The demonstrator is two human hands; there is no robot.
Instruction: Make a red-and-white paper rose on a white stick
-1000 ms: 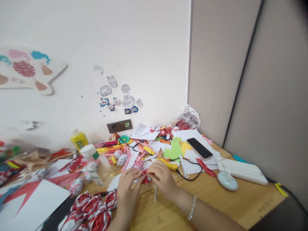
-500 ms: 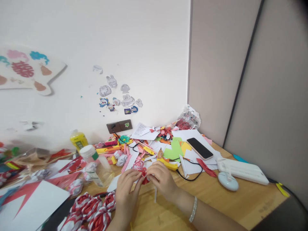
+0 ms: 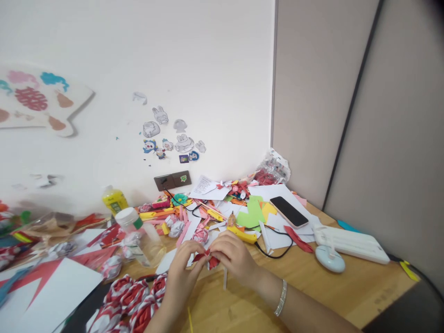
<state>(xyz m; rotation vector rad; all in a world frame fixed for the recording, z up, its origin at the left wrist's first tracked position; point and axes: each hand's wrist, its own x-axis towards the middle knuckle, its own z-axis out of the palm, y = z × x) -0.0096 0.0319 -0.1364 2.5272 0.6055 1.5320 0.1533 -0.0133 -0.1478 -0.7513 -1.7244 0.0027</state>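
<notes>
A small piece of folded red paper (image 3: 213,262) is pinched between both hands at the middle of the table's near side. My left hand (image 3: 184,266) grips its left part with thumb and forefinger. On the other side, the fingers of my right hand (image 3: 233,260) are closed on it, partly hiding its shape. Just beyond the hands lie a pink-and-white paper rose (image 3: 200,234) and a yellow hot glue gun (image 3: 245,235) with a black cord. A pale, thin stick (image 3: 225,279) rests under my right hand. Several red-and-white paper roses (image 3: 133,296) sit left of my left forearm.
A clear plastic jar (image 3: 149,247) and a yellow bottle (image 3: 114,200) stand at the left. Further right are a phone (image 3: 289,212), a white lamp (image 3: 352,243) with a round base, and green paper (image 3: 251,214). Paper scraps cover the back by the wall.
The red paper has been turned or opened between my fingers, so more of its red surface shows below them. My left hand has tilted a little; both hands keep about the same place.
</notes>
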